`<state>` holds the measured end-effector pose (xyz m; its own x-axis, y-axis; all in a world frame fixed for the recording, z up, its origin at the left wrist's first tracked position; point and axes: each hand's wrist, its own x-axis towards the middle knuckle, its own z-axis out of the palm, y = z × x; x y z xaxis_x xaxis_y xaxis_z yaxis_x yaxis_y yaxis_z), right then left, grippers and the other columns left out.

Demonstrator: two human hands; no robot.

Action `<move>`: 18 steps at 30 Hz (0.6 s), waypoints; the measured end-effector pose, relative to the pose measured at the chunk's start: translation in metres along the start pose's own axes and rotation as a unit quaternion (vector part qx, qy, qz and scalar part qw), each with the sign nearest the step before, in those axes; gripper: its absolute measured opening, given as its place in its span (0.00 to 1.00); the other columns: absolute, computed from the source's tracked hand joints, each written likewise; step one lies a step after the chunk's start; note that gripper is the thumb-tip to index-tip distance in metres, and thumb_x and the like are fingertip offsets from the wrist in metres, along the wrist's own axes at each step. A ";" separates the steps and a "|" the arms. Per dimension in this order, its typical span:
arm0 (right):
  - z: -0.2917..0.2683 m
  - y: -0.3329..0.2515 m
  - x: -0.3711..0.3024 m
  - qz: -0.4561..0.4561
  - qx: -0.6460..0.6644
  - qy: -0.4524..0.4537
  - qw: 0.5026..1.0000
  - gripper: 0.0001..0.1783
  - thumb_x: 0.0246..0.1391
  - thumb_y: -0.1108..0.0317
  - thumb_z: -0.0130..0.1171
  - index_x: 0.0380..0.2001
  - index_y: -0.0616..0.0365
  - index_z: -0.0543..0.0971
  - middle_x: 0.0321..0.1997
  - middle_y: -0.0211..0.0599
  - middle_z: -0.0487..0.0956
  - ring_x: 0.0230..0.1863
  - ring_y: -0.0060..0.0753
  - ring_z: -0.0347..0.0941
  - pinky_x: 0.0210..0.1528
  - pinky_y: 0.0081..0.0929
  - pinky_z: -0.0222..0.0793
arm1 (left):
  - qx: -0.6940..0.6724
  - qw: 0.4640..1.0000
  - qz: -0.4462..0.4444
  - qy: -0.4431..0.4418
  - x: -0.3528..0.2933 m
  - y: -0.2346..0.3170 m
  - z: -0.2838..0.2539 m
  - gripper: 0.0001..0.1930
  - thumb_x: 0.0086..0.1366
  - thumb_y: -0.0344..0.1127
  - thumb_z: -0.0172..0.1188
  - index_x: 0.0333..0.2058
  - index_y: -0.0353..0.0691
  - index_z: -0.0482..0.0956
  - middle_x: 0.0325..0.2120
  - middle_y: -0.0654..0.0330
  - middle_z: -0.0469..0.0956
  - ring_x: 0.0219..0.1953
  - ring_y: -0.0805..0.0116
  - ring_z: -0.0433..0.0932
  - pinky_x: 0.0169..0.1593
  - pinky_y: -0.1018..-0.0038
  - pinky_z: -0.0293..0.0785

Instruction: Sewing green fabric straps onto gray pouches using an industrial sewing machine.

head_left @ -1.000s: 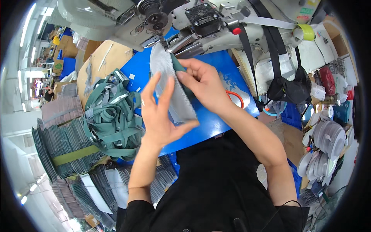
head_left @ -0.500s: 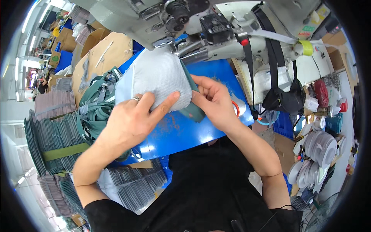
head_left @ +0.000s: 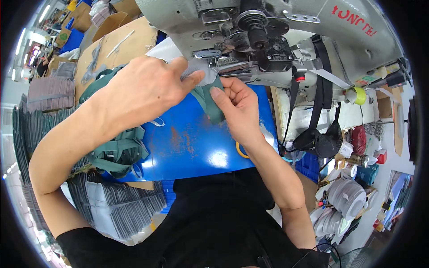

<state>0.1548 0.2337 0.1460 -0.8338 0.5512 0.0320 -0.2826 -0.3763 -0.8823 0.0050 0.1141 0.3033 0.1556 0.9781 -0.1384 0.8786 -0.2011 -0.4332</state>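
Observation:
A pale grey mesh fabric panel (head_left: 209, 77) lies beneath the needle area of a grey sewing machine (head_left: 257, 33), partly covered by my left hand. Bent over the panel, my left hand (head_left: 154, 87) grips it close to the machine, its thumb and forefinger showing on top. Along the panel's right side runs a dark green fabric strip (head_left: 208, 103), its free end hanging over the blue table. My right hand (head_left: 237, 105) pinches this strip between thumb and fingers, just below the metal guide. The fingertips beneath the fabric are hidden.
The blue tabletop (head_left: 187, 147) has worn, brownish patches. Green straps (head_left: 118, 149) pile up at its left, and a yellow ring-shaped handle (head_left: 241, 151) shows beside my right forearm. Bundled fabric pieces (head_left: 120, 205) stand below left. Black straps (head_left: 319, 80) hang from the machine; white spools (head_left: 346, 198) sit right.
Both hands have moved up toward the machine, the left one farther over the panel. Less of the mesh panel shows. The whole view has shifted, bringing more of the machine into sight.

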 end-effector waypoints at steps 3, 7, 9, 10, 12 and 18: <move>0.000 0.001 -0.001 0.008 0.002 0.005 1.000 0.11 0.68 0.72 0.61 0.50 0.65 0.79 0.28 0.22 0.80 0.26 0.06 0.68 0.28 0.12 0.61 | -0.001 1.000 -0.019 0.000 0.000 0.008 0.001 0.30 0.59 0.31 0.59 0.63 0.44 0.78 0.32 0.57 0.71 0.23 0.62 0.79 0.28 0.66 0.77; 0.001 0.003 -0.001 0.008 -0.002 0.015 1.000 0.11 0.68 0.72 0.60 0.50 0.66 0.79 0.27 0.22 0.80 0.26 0.06 0.69 0.28 0.12 0.63 | -0.008 0.999 -0.032 -0.002 0.003 0.020 0.002 0.29 0.58 0.31 0.60 0.62 0.41 0.78 0.32 0.56 0.71 0.23 0.61 0.79 0.29 0.65 0.77; 0.001 0.005 -0.001 -0.013 0.002 0.014 1.000 0.10 0.68 0.73 0.60 0.50 0.65 0.79 0.27 0.23 0.80 0.26 0.07 0.70 0.28 0.12 0.63 | -0.037 0.998 -0.055 0.001 0.006 0.024 0.002 0.29 0.58 0.30 0.60 0.61 0.36 0.77 0.32 0.54 0.72 0.24 0.58 0.80 0.28 0.63 0.77; 0.002 0.006 -0.001 -0.012 0.004 0.015 1.000 0.10 0.68 0.73 0.60 0.50 0.65 0.79 0.27 0.23 0.80 0.26 0.07 0.70 0.28 0.12 0.63 | -0.039 0.998 -0.050 0.001 0.007 0.029 0.002 0.29 0.58 0.30 0.60 0.61 0.36 0.77 0.32 0.54 0.72 0.24 0.58 0.80 0.28 0.63 0.77; 0.003 0.008 -0.001 -0.017 -0.004 0.022 1.000 0.10 0.68 0.74 0.60 0.50 0.65 0.79 0.26 0.23 0.79 0.26 0.07 0.70 0.28 0.12 0.63 | -0.053 0.992 -0.111 0.004 0.011 0.043 0.003 0.29 0.57 0.29 0.60 0.60 0.33 0.77 0.33 0.52 0.74 0.24 0.55 0.81 0.28 0.62 0.78; 0.003 0.008 -0.001 -0.052 -0.042 0.033 0.997 0.11 0.67 0.76 0.61 0.50 0.65 0.80 0.24 0.20 0.76 0.26 0.06 0.66 0.28 0.12 0.61 | -0.102 0.976 -0.188 0.043 0.024 0.068 0.006 0.18 0.65 0.28 0.58 0.50 0.21 0.78 0.31 0.49 0.80 0.24 0.58 0.84 0.25 0.66 0.79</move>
<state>0.1520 0.2280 0.1404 -0.7685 0.6324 0.0973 -0.3231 -0.2523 -0.9121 0.0661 0.1235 0.2649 -0.1654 0.9833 0.0759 0.9509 0.1795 -0.2522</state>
